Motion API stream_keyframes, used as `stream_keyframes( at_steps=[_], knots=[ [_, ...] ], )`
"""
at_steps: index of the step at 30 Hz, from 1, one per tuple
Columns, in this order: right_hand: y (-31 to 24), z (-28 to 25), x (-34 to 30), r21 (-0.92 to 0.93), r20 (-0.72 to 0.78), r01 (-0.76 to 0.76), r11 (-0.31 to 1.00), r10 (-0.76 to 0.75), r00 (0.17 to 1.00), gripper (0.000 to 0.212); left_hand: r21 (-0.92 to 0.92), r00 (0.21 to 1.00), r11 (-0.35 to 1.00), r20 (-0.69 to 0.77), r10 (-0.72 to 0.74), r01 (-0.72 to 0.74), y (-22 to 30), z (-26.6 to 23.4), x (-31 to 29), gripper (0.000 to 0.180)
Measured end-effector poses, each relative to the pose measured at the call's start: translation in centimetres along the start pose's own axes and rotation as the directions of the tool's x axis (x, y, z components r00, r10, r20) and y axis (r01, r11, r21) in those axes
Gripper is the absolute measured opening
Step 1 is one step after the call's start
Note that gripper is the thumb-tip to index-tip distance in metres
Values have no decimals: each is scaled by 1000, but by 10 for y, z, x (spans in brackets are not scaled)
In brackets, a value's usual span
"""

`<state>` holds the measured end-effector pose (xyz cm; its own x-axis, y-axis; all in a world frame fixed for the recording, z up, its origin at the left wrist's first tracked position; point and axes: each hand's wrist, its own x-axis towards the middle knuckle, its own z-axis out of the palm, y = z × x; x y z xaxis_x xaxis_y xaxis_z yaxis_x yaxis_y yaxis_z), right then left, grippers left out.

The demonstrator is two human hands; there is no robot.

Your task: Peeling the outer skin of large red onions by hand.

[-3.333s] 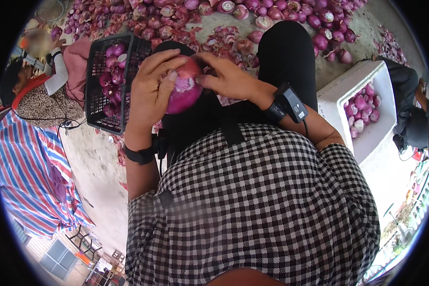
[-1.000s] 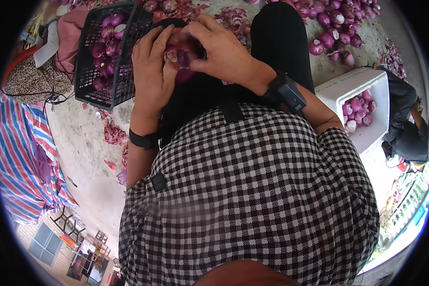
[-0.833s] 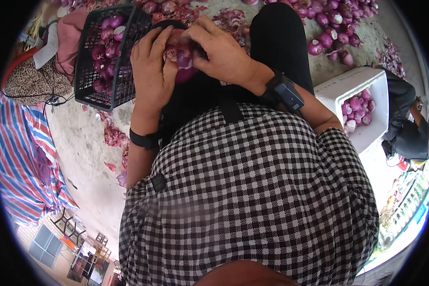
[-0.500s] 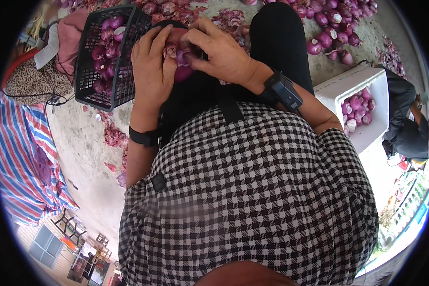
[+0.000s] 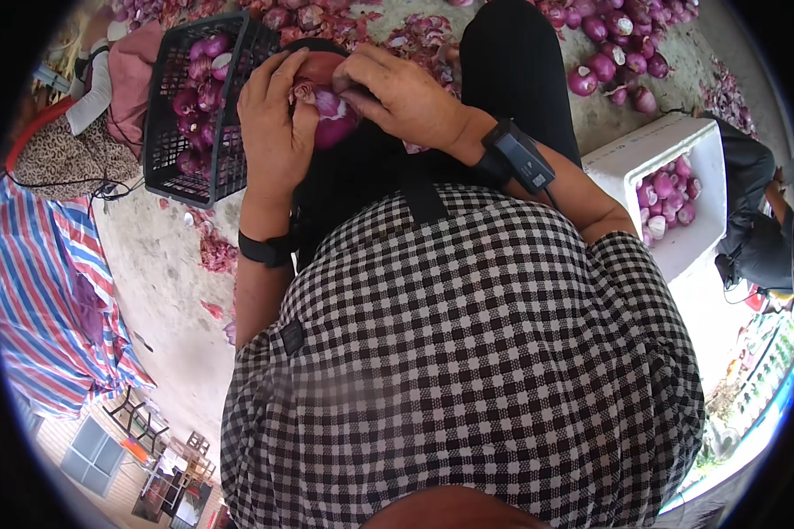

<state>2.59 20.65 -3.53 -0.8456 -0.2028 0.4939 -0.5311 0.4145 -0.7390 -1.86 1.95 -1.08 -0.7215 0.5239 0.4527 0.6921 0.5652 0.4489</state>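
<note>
A purple-red onion (image 5: 333, 132) is held up above my lap, its lower side smooth and shiny with a pale patch near the top. My left hand (image 5: 275, 119) wraps round its left side, thumb pressed beside a bit of dry, papery skin (image 5: 304, 92). On the other side, my right hand (image 5: 406, 99) is closed, thumb and curled fingers pinched at the onion's upper right edge. Whatever lies between those fingertips is hidden. Behind the onion shows a rounded reddish-brown surface (image 5: 320, 67); I cannot tell if it belongs to it.
A black plastic crate (image 5: 155, 150) with onions stands tilted in view at my left. To my right is a white foam box (image 5: 710, 189) holding onions, with a person (image 5: 754, 194) beyond it. Loose onions (image 5: 601, 66) and shed skins (image 5: 415, 40) cover the floor ahead.
My right hand has shifted slightly up and away from the onion's front, uncovering its pale patch and more of its shiny purple side. My left hand keeps its hold.
</note>
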Motion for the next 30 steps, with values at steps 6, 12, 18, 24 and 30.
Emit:
stream_keyframes(
  at_steps=[6,12,18,24,30],
  knots=[
    [10,0,-1,198,-41,-72,977,82,996,23,-7,1000,1000,-11,2,-2,0,0,0,39],
    [15,0,-4,231,-40,-96,968,108,993,26,-42,1000,999,-27,-8,7,1,1,3,38],
    [20,1,-9,315,-35,-152,937,171,985,25,-100,997,993,-38,-66,62,2,0,2,36],
    [23,-1,-12,271,7,-194,943,199,980,20,-91,997,994,-44,-66,62,0,-2,1,34],
    [39,2,-23,89,89,-178,980,170,981,22,-157,988,978,-53,-148,138,-2,-3,2,33]
  ],
)
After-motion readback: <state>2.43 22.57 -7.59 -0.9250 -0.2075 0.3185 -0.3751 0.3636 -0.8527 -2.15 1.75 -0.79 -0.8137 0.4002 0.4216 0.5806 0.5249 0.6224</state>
